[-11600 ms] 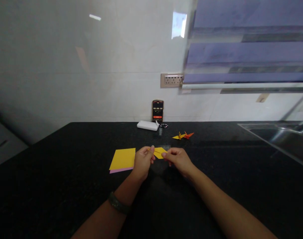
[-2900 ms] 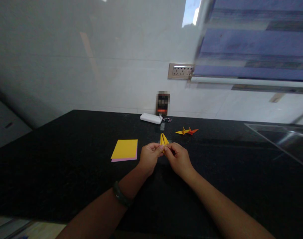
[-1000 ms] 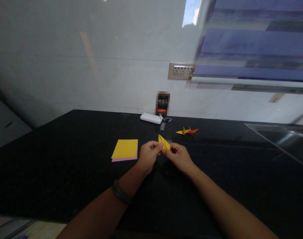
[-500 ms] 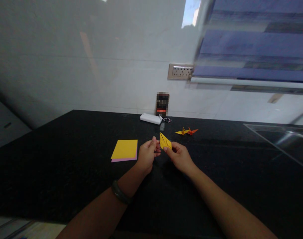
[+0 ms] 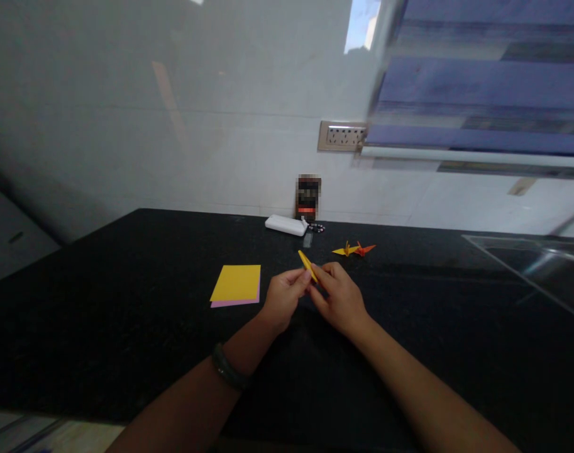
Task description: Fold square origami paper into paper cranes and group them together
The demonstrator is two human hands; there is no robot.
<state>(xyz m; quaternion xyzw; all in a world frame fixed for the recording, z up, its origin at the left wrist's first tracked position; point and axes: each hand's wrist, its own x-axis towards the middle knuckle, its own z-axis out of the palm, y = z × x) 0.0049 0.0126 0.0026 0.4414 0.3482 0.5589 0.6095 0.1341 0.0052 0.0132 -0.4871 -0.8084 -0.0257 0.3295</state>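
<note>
A small piece of folded yellow origami paper (image 5: 306, 261) is held up edge-on between both hands, above the dark counter. My left hand (image 5: 287, 296), with a dark bangle on its wrist, pinches the paper's lower part between thumb and fingers. On the other side, my right hand (image 5: 339, 299) grips the same paper with its thumb and fingers, and its fingertips meet those of the left. The lower end of the paper is partly hidden by the fingers. To the left lies a stack of square paper (image 5: 236, 283), yellow on top with pink showing beneath.
Behind my right hand sit a yellow paper crane (image 5: 346, 250) and an orange paper crane (image 5: 364, 250). A white case (image 5: 287, 225) with a beaded strap lies near the wall, before a pixelated upright object (image 5: 308, 196). A sink (image 5: 541, 264) is at the right.
The folded yellow paper has turned from showing its flat face to edge-on. My left hand, beside it before, has closed on it; my right fingers have shifted their hold.
</note>
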